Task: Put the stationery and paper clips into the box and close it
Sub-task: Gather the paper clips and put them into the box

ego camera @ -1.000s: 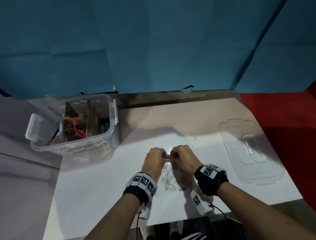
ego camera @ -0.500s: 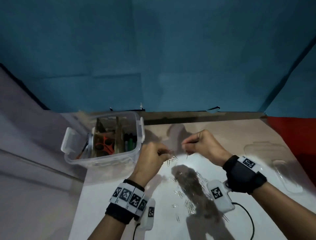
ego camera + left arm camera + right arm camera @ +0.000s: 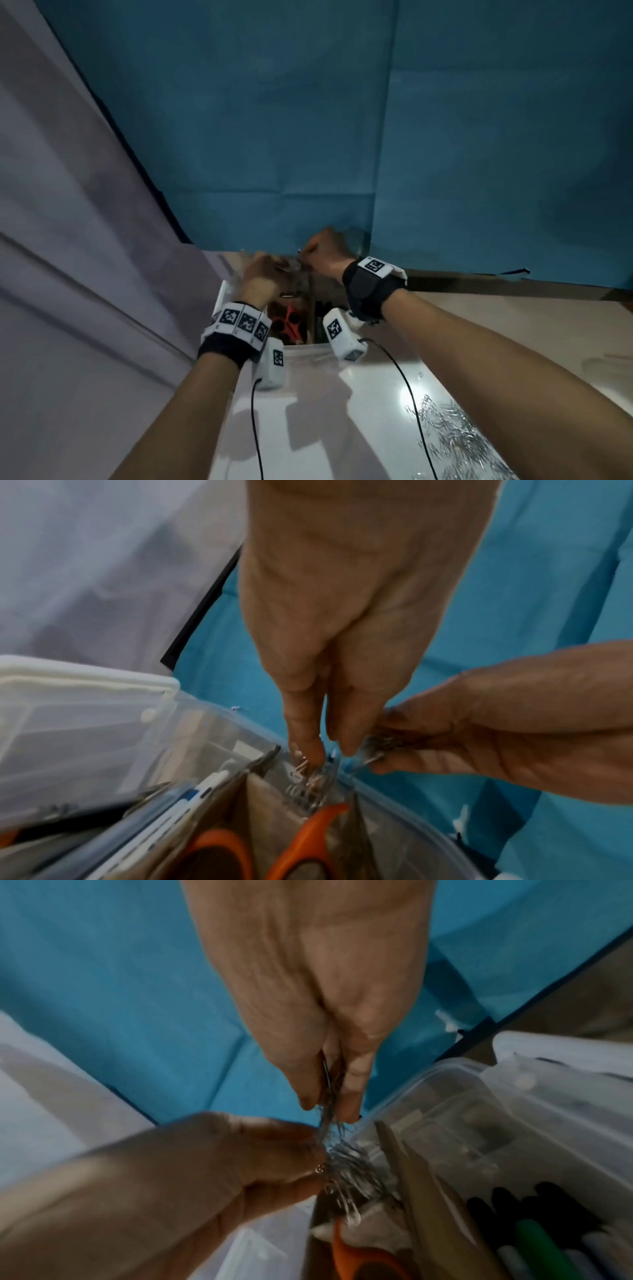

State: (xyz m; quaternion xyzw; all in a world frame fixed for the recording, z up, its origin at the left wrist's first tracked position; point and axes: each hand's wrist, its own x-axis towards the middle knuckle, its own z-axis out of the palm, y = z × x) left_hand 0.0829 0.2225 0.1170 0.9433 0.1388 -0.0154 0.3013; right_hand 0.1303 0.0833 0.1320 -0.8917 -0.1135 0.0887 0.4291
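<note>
Steel paper clips (image 3: 346, 1167), light and slippery, tangle loosely; left hand (image 3: 342, 615) and right hand (image 3: 308, 988) each pinch a bunch over the box (image 3: 445, 1096).

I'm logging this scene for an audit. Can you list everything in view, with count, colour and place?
box: one, clear plastic, open, at the table's far left.
paper clips: a silver bunch, pinched by both hands over the box; more loose on the table.
scissors: one, orange handles, inside the box.
markers: several, black and green, in the box's right compartment.
dividers: brown, inside the box; count unclear.
table: one, white.
backdrop: blue, behind.
left hand: pinching clips.
right hand: pinching clips.
</note>
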